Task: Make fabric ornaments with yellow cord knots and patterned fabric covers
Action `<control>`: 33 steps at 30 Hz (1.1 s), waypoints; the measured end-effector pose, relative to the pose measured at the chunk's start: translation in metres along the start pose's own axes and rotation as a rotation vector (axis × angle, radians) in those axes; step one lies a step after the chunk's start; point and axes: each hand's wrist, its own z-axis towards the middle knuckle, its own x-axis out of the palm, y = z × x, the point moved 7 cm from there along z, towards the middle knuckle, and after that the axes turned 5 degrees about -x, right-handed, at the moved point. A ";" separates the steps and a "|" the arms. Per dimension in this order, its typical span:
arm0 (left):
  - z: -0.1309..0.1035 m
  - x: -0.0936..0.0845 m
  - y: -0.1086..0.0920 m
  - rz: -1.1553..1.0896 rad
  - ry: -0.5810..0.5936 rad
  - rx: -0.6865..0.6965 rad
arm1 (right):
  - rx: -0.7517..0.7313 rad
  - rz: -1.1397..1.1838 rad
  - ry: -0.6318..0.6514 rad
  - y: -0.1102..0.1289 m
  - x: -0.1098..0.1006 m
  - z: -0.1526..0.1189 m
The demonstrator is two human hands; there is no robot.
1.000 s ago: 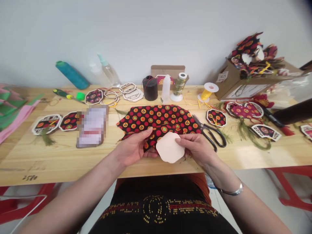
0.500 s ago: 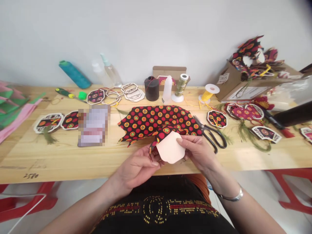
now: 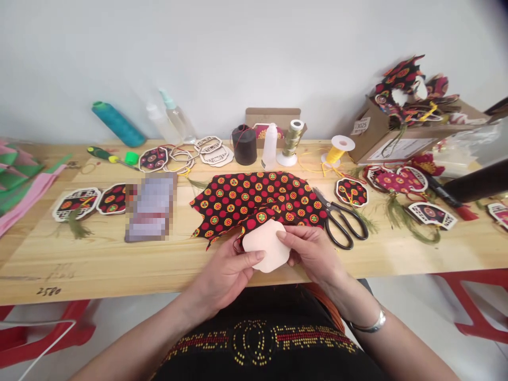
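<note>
A cream, wavy-edged card (image 3: 266, 247) is held up in front of me between both hands. My left hand (image 3: 230, 270) pinches its lower left, thumb on the face and fingers behind. My right hand (image 3: 311, 251) grips its upper right edge the same way. Black cloth with red dots and flower rounds (image 3: 254, 193) lies on the table just beyond, its near edge raised behind the card. Whether the cloth is attached to the card I cannot tell. Black-handled scissors (image 3: 345, 225) rest right of the cloth, their tips near its edge.
Along the wall stand a black thread spool (image 3: 244, 145), a white bottle (image 3: 270, 147), a gold thread cone (image 3: 292, 143) and a yellow spool (image 3: 337, 151). A cardboard box (image 3: 397, 137) with cloth pieces sits at right. A blurred phone-like object (image 3: 151, 206) lies left.
My left thumb has come onto the card's face, where before it was beside the card. The card has shifted slightly left and down, and both hands still hold near the cloth.
</note>
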 end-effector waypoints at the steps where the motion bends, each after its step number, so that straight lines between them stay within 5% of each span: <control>1: 0.000 0.000 0.000 0.004 -0.012 0.001 | -0.008 -0.010 -0.003 0.000 0.000 0.000; 18: -0.002 -0.007 0.001 0.008 -0.172 -0.050 | -0.061 -0.160 -0.008 -0.002 0.003 -0.005; 23: -0.003 -0.008 0.003 0.016 -0.151 -0.081 | -0.157 -0.646 0.122 0.027 0.000 -0.016; 27: -0.007 -0.013 0.006 0.035 -0.181 -0.121 | -0.548 -1.133 -0.153 0.086 -0.010 -0.019; 29: -0.009 -0.014 0.009 0.036 -0.180 -0.153 | -0.700 -1.253 -0.048 0.100 0.005 -0.008; 33: -0.010 -0.012 0.011 0.021 -0.161 -0.186 | -0.846 -1.390 0.519 0.086 0.048 0.026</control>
